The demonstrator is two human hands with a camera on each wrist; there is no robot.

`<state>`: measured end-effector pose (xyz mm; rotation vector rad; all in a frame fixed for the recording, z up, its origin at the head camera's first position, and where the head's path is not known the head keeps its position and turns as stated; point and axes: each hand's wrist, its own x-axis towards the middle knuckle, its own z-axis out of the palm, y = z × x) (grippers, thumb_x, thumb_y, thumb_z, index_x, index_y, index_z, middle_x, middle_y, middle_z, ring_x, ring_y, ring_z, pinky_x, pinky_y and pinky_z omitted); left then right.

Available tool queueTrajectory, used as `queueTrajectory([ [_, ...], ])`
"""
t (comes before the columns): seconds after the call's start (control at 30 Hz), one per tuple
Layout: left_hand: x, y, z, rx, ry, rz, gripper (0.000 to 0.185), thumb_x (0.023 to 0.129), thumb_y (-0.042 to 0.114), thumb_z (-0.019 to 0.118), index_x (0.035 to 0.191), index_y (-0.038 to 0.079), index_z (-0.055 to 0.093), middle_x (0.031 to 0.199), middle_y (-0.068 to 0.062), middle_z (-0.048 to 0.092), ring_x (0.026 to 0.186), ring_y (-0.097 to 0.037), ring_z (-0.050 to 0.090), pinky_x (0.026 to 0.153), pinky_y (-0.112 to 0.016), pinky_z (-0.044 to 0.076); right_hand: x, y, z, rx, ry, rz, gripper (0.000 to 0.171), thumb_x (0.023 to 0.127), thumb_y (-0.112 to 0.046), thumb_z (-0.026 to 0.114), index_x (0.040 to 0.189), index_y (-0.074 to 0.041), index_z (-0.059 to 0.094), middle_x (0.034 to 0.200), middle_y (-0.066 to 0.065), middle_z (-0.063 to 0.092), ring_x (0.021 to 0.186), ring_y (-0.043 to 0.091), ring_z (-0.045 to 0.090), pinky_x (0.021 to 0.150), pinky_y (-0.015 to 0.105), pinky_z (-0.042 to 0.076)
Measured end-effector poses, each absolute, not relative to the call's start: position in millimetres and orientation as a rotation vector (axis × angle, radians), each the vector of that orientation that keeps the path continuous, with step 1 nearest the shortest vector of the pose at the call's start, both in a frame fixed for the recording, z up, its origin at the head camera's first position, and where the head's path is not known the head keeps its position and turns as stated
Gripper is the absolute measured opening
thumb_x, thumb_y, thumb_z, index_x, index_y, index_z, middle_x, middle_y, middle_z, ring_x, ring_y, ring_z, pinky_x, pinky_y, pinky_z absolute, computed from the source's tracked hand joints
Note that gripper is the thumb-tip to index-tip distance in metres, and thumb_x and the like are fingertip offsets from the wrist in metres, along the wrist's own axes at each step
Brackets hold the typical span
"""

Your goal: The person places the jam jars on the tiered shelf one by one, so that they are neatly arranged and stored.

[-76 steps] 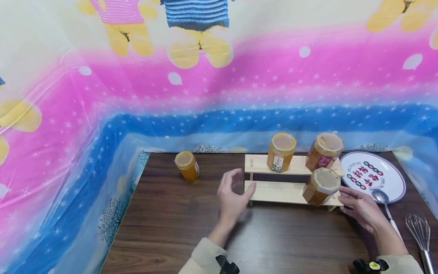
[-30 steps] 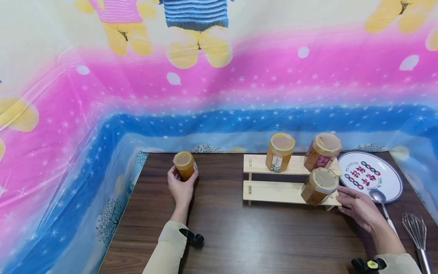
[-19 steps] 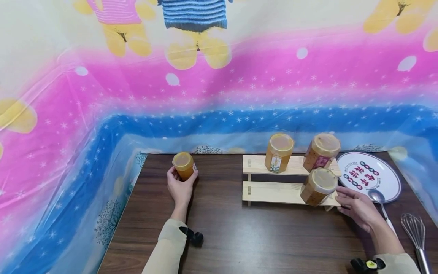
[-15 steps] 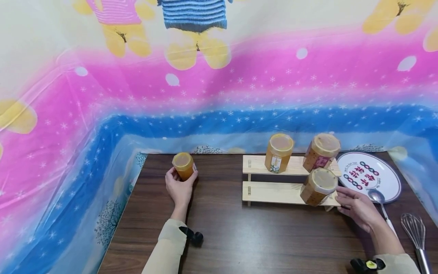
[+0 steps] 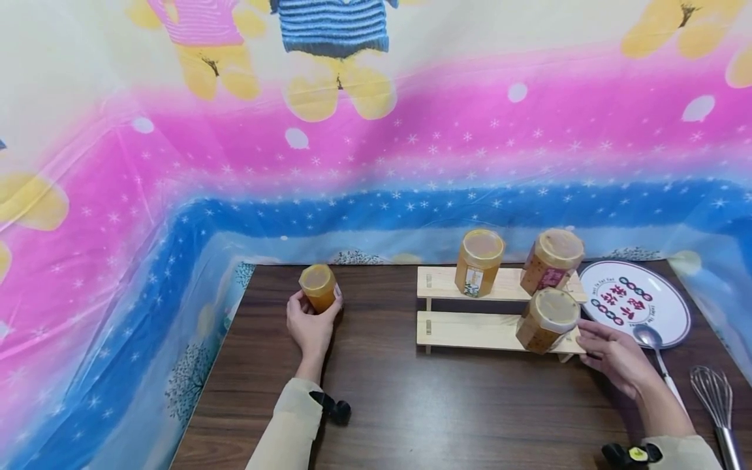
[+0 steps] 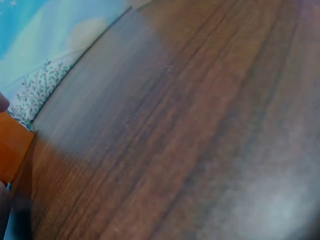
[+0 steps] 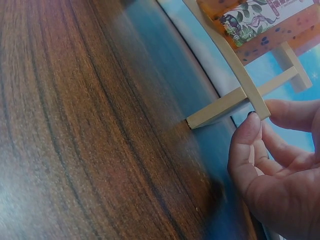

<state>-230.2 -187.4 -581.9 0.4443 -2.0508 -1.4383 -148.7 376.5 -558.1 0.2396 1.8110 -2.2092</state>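
Note:
My left hand point(image 5: 311, 329) grips a small honey jar point(image 5: 318, 285) with a yellow lid at the table's back left, thumb on its right side and fingers round its left. In the left wrist view only an orange strip of that jar point(image 6: 12, 147) shows at the edge. My right hand point(image 5: 613, 356) pinches the right end of a two-tier wooden shelf point(image 5: 464, 331) between thumb and finger, as the right wrist view shows at the board end point(image 7: 252, 95). On its lower tier stands a dark-flecked jar point(image 5: 548, 320); the upper tier bears a honey jar point(image 5: 480, 262) and a red-labelled jar point(image 5: 552, 260).
Right of the shelf lies a white plate point(image 5: 670, 303) with red characters. A spoon point(image 5: 658, 352) leans on its rim, and a whisk point(image 5: 713, 398) lies farther right. A printed cloth point(image 5: 376, 156) hangs behind the dark wooden table point(image 5: 470, 405).
My left hand has moved left from the shelf's left end to the small honey jar and taken hold of it. That jar has since shifted slightly. The right hand stays at the shelf end.

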Motion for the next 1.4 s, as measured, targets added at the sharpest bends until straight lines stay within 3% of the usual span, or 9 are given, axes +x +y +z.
queueTrajectory([
  [0.87, -179, -136, -524, 0.049, -2.075, -1.474, 0.065, 0.068, 0.027, 0.099, 0.121, 0.012, 0.066, 0.115, -0.001, 0.062, 0.105, -0.015, 0.067, 0.088, -0.026, 0.058, -150, 377, -558, 0.261, 1.82, -2.167, 0.028, 0.105, -0.006, 0.06, 0.111, -0.033, 0.065, 0.109, -0.01, 0.068, 0.095, 0.007, 0.066, 0.08, 0.03, 0.06],
  [1.4, -160, -84, -516, -0.196, -2.083, -1.532, 0.064, 0.063, 0.025, 0.1, 0.118, 0.017, 0.069, 0.108, 0.002, 0.063, 0.102, -0.016, 0.068, 0.085, -0.03, 0.061, -149, 377, -557, 0.271, 1.814, -2.16, 0.027, 0.105, -0.007, 0.06, 0.111, -0.033, 0.065, 0.108, -0.008, 0.067, 0.094, 0.008, 0.066, 0.08, 0.03, 0.06],
])
